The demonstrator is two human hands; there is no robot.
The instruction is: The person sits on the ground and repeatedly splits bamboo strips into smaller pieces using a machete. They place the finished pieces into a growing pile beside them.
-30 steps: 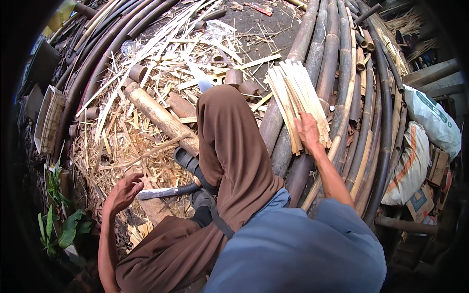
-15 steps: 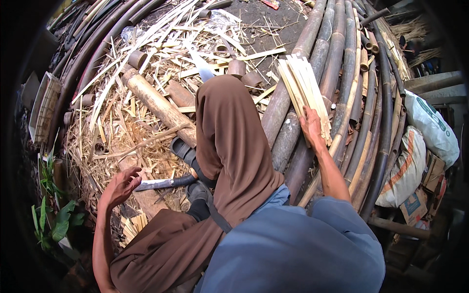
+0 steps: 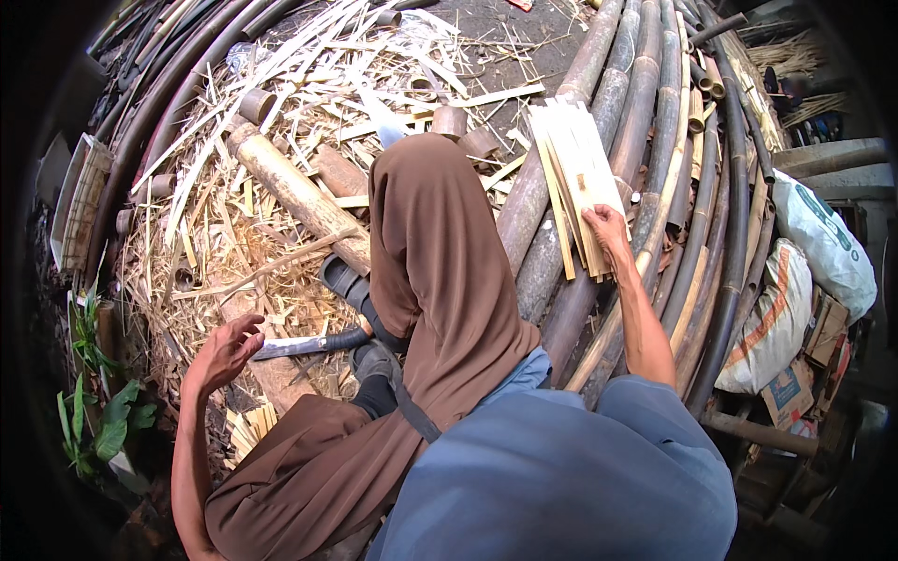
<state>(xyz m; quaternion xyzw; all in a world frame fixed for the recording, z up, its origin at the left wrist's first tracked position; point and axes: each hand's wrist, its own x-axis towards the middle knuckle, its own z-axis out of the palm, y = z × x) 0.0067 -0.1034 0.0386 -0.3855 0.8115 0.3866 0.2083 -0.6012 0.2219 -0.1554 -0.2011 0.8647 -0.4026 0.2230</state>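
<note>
At the right, a stack of pale split bamboo strips lies across the bamboo poles. My right hand is closed in a pinch on the near end of a bamboo strip on top of that stack. Over at the left, my left hand is raised, with its fingers loosely bent and apart and nothing in them. Just beside its fingertips is a machete, its dark grip near my foot. Between my hands is my knee, covered in brown cloth.
Long bamboo poles run along the right. A thick peeled bamboo length lies ahead on the left among shavings and strips. White sacks stand at the far right. Leafy plants grow at the lower left.
My right hand has shifted slightly right and now pinches a strip; the strips under it have spread and turned. My left hand has barely moved.
</note>
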